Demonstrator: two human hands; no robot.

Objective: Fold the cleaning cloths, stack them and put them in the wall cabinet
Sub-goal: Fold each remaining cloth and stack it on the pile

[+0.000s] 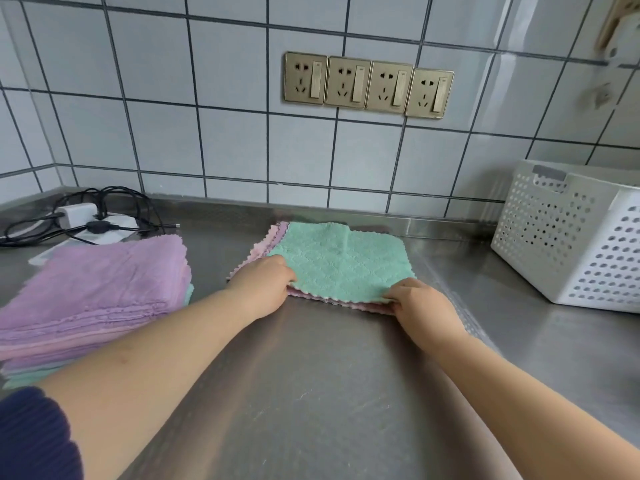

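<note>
A small stack of folded cloths lies on the steel counter near the back wall, with a mint-green cloth [341,259] on top and pink and purple ones [268,242] under it. My left hand [265,284] grips the stack's near left corner. My right hand [417,301] pinches its near right corner, fingers under the green edge. A taller pile of unfolded cloths [93,292], purple on top with pink and green layers below, sits at the left. The wall cabinet is out of view.
A white perforated plastic basket [571,237] stands at the right on the counter [311,393]. A white charger with tangled black cables [86,216] lies in the back left corner. A row of wall sockets [369,84] is on the tiled wall.
</note>
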